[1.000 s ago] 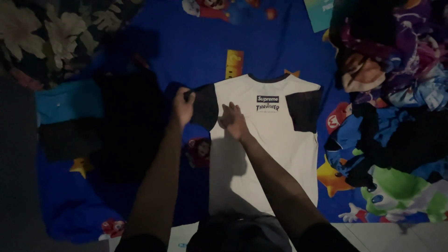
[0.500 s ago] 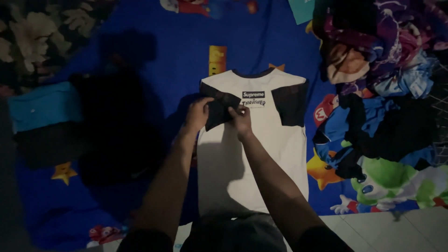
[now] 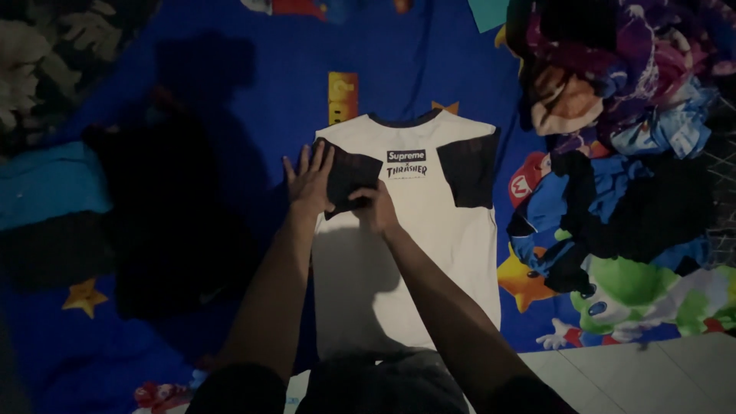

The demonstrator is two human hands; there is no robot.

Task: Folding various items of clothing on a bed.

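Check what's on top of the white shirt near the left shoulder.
The shirt's own dark left sleeve lies folded over its chest. Left hand lies flat at the fold's edge; right hand is at the sleeve's lower corner. Whatever fabric is beneath the fold is covered.

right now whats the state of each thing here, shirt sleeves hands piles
white t-shirt: spread flat on the blue sheet, neck away from the person
left sleeve: dark, folded inward over the chest
right sleeve: dark, folded in over the shirt
left hand: fingers spread, pressing flat at the folded sleeve's edge
right hand: on the folded sleeve's lower edge
clothes pile: crumpled, unfolded
blue sheet: laid flat
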